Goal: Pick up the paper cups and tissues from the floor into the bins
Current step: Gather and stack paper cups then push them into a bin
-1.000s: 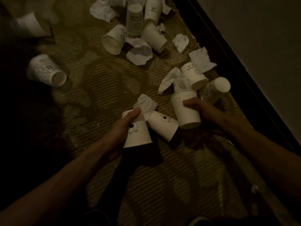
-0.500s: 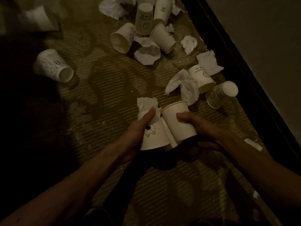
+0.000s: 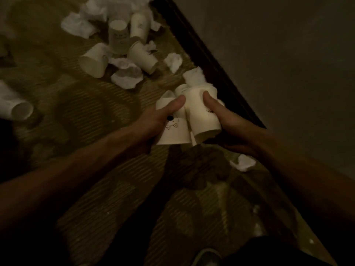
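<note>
The left hand (image 3: 159, 120) grips a faced cup (image 3: 172, 131), a paper cup with a small drawn face, its thumb laid along the cup's side. The right hand (image 3: 230, 121) grips a second cup (image 3: 201, 118) that touches the first, with the thumb pressed to its wall. Both cups are held mouth toward the person over the carpet (image 3: 96, 116), near the dark baseboard (image 3: 211, 60). A thin edge of a third cup (image 3: 192, 140) shows in the gap between them.

A crumpled tissue (image 3: 194, 77) rises behind the second cup, between it and the baseboard. It is too dim to tell whether a hand holds it or it lies on the floor. A small tissue (image 3: 243, 162) lies on the carpet just beside the baseboard, close under the right wrist.

Farther along the baseboard, away from the person, a heap of cups (image 3: 142, 56) lies tipped and jumbled, with white tissues (image 3: 126, 75) scattered among them. One of those tissues sits apart (image 3: 173, 61), nearer the baseboard. A lone cup (image 3: 17, 108) lies on its side well out from the baseboard, its open mouth turned toward the person.
</note>
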### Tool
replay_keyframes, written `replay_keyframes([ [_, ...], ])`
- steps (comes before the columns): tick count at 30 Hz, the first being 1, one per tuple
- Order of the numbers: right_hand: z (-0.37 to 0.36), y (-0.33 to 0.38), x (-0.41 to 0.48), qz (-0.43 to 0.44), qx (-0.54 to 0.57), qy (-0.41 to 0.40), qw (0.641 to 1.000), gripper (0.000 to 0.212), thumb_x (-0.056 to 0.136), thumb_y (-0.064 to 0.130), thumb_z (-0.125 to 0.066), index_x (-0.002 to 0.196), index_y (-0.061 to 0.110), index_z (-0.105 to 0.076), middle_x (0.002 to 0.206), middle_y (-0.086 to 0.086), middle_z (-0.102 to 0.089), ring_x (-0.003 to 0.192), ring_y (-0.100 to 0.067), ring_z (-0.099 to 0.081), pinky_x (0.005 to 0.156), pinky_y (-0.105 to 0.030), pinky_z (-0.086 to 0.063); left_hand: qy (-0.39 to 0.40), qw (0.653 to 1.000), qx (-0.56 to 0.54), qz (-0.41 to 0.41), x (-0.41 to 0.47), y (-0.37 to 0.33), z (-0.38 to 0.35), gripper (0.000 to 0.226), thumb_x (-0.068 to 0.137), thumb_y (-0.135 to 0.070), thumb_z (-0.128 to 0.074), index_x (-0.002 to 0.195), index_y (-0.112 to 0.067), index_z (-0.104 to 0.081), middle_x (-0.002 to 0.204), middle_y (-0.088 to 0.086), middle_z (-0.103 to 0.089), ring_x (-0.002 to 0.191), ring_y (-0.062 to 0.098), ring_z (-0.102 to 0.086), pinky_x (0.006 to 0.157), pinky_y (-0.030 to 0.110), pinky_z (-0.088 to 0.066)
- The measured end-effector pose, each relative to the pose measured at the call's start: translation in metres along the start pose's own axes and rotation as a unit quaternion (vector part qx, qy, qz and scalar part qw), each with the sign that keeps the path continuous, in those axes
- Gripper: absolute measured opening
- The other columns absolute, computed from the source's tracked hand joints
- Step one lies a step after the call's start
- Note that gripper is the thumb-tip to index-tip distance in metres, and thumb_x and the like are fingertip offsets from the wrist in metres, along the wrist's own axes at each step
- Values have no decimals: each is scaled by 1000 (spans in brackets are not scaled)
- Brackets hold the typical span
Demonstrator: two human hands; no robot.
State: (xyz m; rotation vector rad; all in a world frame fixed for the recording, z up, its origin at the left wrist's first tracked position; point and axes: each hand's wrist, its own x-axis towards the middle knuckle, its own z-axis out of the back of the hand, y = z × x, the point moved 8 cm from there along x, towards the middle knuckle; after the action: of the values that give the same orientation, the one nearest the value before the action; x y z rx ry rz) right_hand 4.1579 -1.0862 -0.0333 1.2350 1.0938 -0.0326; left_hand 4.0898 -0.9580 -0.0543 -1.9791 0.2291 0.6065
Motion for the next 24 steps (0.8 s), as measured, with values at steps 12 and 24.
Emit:
replay_keyframes([
  [12,101,42,-245,183,71,-176,965,76,77,66,-60,139,24,-50,121,-5,-70,109,-23,-68,79,-34,-59,148,968,204,-10,-91,-87,-233,60,60,-53,-86,105,-17,-72,85,0,-78,74,18,-75,64,32,-61],
  [24,150,-128,-448,137,126,-485,854,84,69,74,-40,130,20,-59,119,-4,-70,111,-19,-66,102,-42,-50,357,894,265,45,-222,53,-370,57,57,-66,-72,99,-28,-69,86,-17,-76,80,0,-72,67,18,-54],
])
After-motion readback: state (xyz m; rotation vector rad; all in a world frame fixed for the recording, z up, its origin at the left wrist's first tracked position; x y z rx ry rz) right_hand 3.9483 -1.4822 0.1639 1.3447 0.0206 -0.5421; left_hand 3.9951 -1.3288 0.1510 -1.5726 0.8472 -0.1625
